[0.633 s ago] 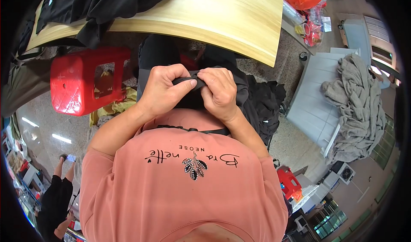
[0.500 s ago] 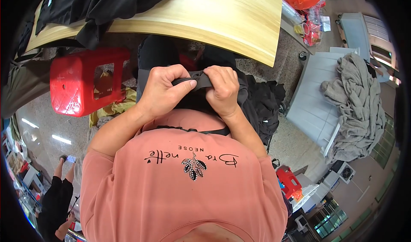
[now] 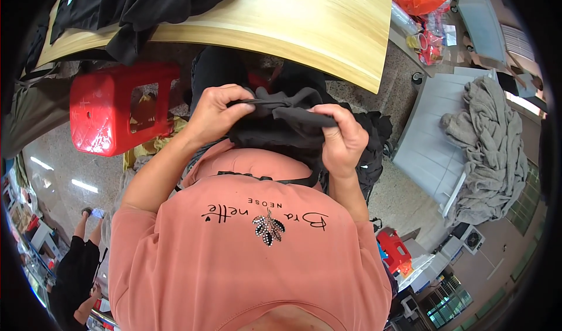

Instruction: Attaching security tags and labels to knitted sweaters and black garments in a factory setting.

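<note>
A black piece of clothing [image 3: 272,126] is stretched between my hands over my lap, its upper edge drawn fairly straight. My left hand [image 3: 219,109] pinches one end of that edge between thumb and fingers. At the other end, my right hand [image 3: 344,136] grips the fabric with the thumb pressed on top. The lower folds of the garment hang in front of my waist, partly hidden by my shirt. More dark cloth [image 3: 370,149] lies heaped just right of my right hand.
Ahead is a wooden table [image 3: 316,23] with black garments [image 3: 170,3] at its left. A red plastic stool [image 3: 96,114] stands left, over yellow cloth [image 3: 146,149]. On the right, grey fabric [image 3: 489,149] lies on a pale cart [image 3: 424,149]. A person in black [image 3: 76,266] is behind left.
My right hand has moved right, away from my left, spreading the garment wider. More of the black cloth shows between them. My left hand has shifted slightly left.
</note>
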`<state>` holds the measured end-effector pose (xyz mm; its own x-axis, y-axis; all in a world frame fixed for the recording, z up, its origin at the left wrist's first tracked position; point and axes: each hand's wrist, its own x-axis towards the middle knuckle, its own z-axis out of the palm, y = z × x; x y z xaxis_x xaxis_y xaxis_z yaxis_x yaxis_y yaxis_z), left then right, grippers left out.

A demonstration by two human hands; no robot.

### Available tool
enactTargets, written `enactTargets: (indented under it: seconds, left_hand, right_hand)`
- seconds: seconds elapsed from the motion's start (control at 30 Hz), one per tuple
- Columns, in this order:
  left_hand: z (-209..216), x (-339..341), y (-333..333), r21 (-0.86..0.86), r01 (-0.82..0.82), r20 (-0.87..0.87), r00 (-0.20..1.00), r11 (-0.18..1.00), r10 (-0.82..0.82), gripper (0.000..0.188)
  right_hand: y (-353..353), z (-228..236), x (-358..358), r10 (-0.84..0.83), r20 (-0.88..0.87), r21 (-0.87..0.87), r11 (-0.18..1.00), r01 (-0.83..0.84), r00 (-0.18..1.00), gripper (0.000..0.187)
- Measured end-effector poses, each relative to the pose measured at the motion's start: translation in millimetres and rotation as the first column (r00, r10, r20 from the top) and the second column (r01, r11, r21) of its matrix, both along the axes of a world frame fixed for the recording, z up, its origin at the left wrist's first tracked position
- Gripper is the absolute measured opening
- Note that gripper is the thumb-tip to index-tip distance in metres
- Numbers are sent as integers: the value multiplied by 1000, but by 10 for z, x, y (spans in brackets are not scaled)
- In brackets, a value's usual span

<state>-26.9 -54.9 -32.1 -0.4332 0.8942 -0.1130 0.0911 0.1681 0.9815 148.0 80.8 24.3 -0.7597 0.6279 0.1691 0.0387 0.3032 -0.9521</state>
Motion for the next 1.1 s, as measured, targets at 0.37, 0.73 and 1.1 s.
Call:
enactTargets:
  seconds: [0.37, 0.73, 1.1]
  left_hand:
    - [-189, -229, -203, -71, -135, 430, 890, 988, 153, 5]
    - [79, -116, -151, -106, 101, 628, 778, 989, -12, 12]
    - [28, -200, -217, 87, 40, 805, 586, 995, -94, 10]
  right_hand:
    - [83, -383, 24, -244, -23, -180, 955, 237, 969, 14]
    - [81, -433, -19, -194, -6, 124, 973, 193, 981, 12]
    - [128, -367, -22, 5, -2, -1, 1000, -5, 1000, 13]
